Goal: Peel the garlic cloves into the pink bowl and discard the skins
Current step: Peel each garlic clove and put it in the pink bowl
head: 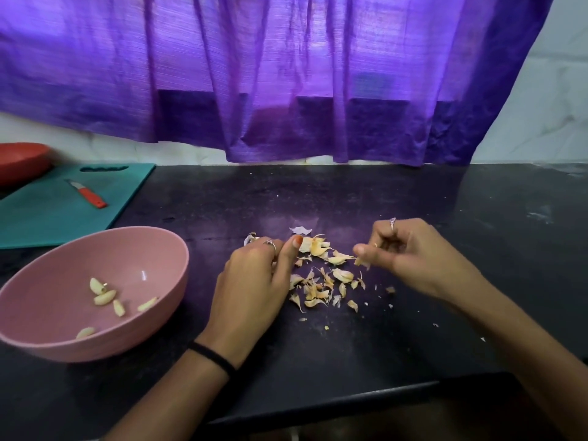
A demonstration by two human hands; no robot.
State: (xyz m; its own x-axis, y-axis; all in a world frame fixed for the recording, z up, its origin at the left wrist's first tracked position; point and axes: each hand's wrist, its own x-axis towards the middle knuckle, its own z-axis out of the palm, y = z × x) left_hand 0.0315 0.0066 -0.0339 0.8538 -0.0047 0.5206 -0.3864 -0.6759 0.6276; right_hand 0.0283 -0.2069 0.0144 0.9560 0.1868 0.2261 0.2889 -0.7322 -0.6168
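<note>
- Nearest us, the round pink plastic bowl [95, 265] sits well to the left of our left hand [254, 281]; several peeled, pale garlic cloves [105, 297] lie on its floor, so part of the work is done.
- Between our two hands, just below the fingertips, a loose scatter of dry, papery tan garlic skins [324, 288] lies on the black countertop [413, 345]. We judge them nearly weightless and brittle, so best swept together and scooped rather than picked singly.
- Our left hand has its fingers curled, thumb pressed against a partly skinned garlic clove [313, 246] at its fingertips. We judge the clove small, firm and a little slippery once bare, so we would hold it by its sides and leave the tip free.
- Our right hand [407, 249], apart from the left, has its thumb and forefinger closed on a torn flake of skin [362, 261]; the other fingers are curled in.
- Beyond the left fingers, a teal plastic cutting board [47, 211] carries a small red-handled knife [87, 195]; a red bowl [22, 160] stands behind it.
- Farthest, a purple curtain [286, 74] hangs.
</note>
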